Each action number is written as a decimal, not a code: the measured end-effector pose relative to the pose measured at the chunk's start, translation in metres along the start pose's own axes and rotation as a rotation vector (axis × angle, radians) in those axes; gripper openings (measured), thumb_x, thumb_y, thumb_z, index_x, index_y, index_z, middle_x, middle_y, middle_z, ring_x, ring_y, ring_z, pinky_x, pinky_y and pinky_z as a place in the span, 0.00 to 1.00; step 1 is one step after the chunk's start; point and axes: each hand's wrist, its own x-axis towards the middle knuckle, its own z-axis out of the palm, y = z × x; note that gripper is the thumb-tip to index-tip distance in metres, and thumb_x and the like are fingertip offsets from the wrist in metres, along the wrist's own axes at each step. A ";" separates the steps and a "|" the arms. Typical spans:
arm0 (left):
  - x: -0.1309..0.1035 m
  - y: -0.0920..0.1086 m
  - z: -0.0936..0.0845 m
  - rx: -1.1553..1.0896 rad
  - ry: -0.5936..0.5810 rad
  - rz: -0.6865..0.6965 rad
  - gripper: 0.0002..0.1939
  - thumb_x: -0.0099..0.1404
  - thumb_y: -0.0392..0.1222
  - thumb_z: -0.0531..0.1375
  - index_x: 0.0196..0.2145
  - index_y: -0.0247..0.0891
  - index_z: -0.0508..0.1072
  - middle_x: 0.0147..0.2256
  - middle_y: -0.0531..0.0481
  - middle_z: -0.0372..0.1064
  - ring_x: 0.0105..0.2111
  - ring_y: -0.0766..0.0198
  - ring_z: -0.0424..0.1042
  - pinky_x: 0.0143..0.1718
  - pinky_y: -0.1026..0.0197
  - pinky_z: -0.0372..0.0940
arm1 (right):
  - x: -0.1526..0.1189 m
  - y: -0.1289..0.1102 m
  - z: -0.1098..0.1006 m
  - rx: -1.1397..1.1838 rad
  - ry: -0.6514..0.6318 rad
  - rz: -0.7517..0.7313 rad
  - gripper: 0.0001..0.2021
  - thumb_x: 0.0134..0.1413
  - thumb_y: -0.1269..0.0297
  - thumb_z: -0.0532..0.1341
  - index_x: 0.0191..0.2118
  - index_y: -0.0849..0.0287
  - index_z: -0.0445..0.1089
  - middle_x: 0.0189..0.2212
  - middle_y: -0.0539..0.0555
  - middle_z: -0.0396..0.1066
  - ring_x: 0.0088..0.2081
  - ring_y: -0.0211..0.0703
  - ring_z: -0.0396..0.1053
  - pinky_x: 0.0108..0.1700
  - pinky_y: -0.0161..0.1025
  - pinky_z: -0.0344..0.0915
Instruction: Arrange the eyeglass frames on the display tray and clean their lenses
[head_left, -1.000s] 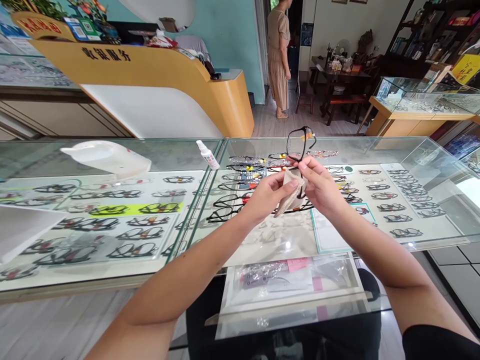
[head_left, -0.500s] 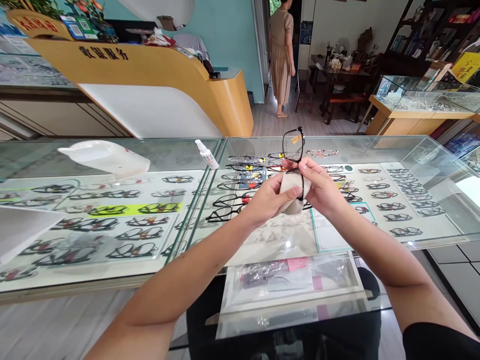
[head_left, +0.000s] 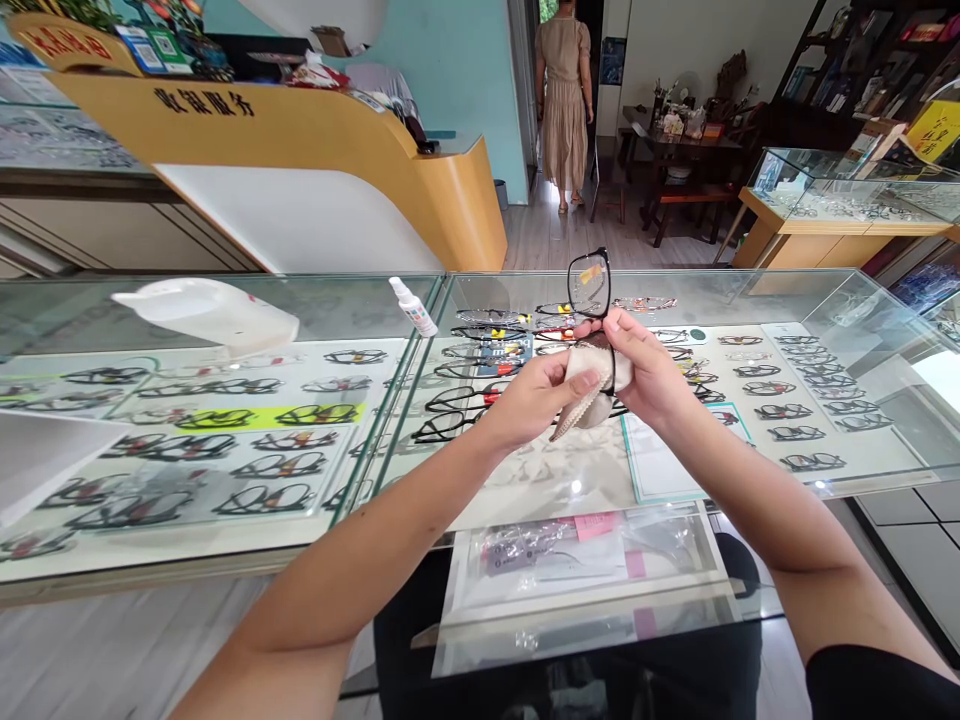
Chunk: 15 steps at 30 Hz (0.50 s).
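Black-framed glasses [head_left: 590,284] are held upright above the glass counter, one lens raised and the other partly covered by a beige cloth [head_left: 595,400]. My left hand [head_left: 541,395] is closed on the cloth, pressing it around the lower lens with thumb and fingers. My right hand [head_left: 646,365] grips the frame near its middle, thumb and fingers pinched together. The cloth's ribbed edge hangs below the fingers. Parts of the lower lens and the fingertips behind the cloth are hidden.
A white spray bottle [head_left: 413,307] and a white plastic object [head_left: 214,315] are on the glass counter [head_left: 480,512]. Rows of glasses lie inside it. An open drawer [head_left: 585,600] is below. Beyond, a person [head_left: 564,100] stands at a doorway.
The glasses and both hands have shifted slightly right. The cloth has shifted, with its edge now hanging lower left. The person in the background has turned and moved toward the doorway.
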 end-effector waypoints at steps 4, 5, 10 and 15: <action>-0.001 0.002 -0.001 0.019 0.010 0.002 0.28 0.57 0.66 0.76 0.31 0.39 0.74 0.25 0.52 0.69 0.23 0.65 0.65 0.26 0.61 0.60 | -0.001 0.001 0.001 0.002 0.001 0.004 0.24 0.48 0.43 0.78 0.33 0.52 0.68 0.41 0.48 0.81 0.33 0.39 0.71 0.35 0.37 0.70; -0.001 0.002 -0.001 0.015 0.016 0.007 0.27 0.56 0.64 0.77 0.32 0.38 0.74 0.26 0.52 0.69 0.24 0.65 0.65 0.27 0.61 0.61 | -0.001 0.001 0.002 0.008 -0.005 0.005 0.24 0.48 0.43 0.78 0.33 0.52 0.67 0.40 0.48 0.81 0.33 0.39 0.71 0.36 0.37 0.70; -0.001 0.003 0.001 -0.044 0.071 0.037 0.27 0.51 0.57 0.81 0.37 0.38 0.77 0.29 0.54 0.71 0.28 0.65 0.68 0.31 0.61 0.65 | -0.003 0.002 0.006 0.046 -0.029 0.009 0.24 0.47 0.44 0.79 0.34 0.51 0.68 0.40 0.48 0.80 0.36 0.41 0.74 0.39 0.38 0.72; 0.000 -0.001 0.004 -0.107 0.116 0.031 0.27 0.51 0.57 0.81 0.37 0.38 0.78 0.32 0.53 0.73 0.31 0.64 0.71 0.34 0.61 0.67 | -0.004 0.004 0.008 0.037 -0.019 0.005 0.25 0.48 0.42 0.78 0.33 0.51 0.66 0.42 0.49 0.80 0.40 0.44 0.75 0.43 0.41 0.74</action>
